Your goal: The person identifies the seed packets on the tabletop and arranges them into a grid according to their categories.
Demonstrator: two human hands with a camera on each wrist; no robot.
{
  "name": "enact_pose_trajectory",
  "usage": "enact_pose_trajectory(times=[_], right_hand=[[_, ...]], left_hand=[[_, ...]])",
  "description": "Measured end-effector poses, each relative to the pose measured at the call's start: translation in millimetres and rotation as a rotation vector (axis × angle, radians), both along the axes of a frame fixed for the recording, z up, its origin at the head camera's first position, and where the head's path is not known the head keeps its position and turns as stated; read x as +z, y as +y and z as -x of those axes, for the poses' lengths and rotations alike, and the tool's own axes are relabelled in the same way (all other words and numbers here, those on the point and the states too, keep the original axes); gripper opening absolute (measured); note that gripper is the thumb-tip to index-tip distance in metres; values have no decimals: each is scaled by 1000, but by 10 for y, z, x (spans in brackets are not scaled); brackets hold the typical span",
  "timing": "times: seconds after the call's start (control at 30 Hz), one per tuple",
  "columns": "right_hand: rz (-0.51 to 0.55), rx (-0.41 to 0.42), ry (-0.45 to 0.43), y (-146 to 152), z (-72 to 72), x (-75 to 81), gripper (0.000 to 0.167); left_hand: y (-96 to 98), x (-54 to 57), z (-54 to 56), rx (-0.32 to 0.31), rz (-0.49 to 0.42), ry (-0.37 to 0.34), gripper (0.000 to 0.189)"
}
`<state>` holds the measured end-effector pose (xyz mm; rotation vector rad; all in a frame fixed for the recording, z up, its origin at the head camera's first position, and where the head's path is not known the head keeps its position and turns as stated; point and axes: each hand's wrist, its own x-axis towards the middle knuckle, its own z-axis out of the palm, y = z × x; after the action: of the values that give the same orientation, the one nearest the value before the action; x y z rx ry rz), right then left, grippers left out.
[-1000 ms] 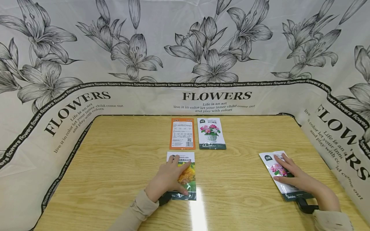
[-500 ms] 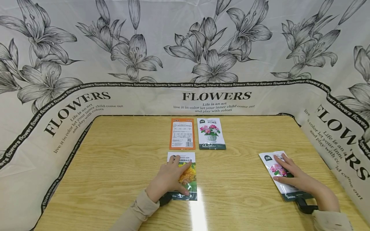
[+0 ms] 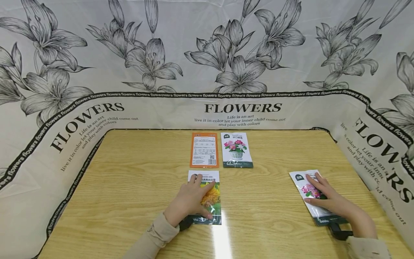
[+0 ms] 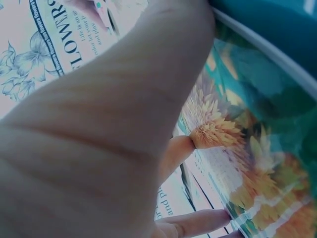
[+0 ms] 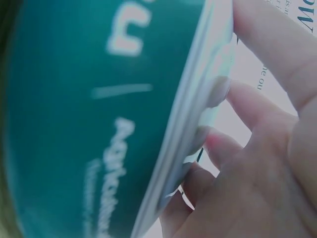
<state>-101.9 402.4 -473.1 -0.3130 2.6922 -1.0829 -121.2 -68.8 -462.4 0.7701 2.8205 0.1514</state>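
Note:
In the head view, my left hand [image 3: 187, 201] lies over a sunflower seed packet [image 3: 211, 201], its spread fingers and thumb touching the white top and dark lower part. The left wrist view shows the packet's orange blooms [image 4: 213, 131] close up, with fingertips at its edge. Farther right, my right hand [image 3: 336, 203] rests with fingers spread on a slightly turned white seed packet [image 3: 307, 187] with pink flowers. Its dark green bottom band [image 5: 99, 124] fills much of the right wrist view, the fingers touching the packet's face beyond it.
Two more packets lie side by side at the back of the wooden table [image 3: 129, 187]: an orange one back side up [image 3: 204, 149] and a white one picturing potted flowers [image 3: 237, 149]. A flower-printed cloth [image 3: 168, 109] encloses the back and sides.
The left hand and the sunflower packet have shifted slightly right. The right hand and its packet have edged a little left. The two back packets stay put.

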Motion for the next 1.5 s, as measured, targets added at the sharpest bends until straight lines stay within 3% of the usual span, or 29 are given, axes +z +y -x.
enact_pose_trajectory(times=[1.13,1.5], right_hand=[[-70,-28,34,-251,-40,26,90],[-90,-23,66,-347,-48,26,92]], left_hand=[[34,-45,21,3,25,1,111],[30,-14,8,5,16,-15,111]])
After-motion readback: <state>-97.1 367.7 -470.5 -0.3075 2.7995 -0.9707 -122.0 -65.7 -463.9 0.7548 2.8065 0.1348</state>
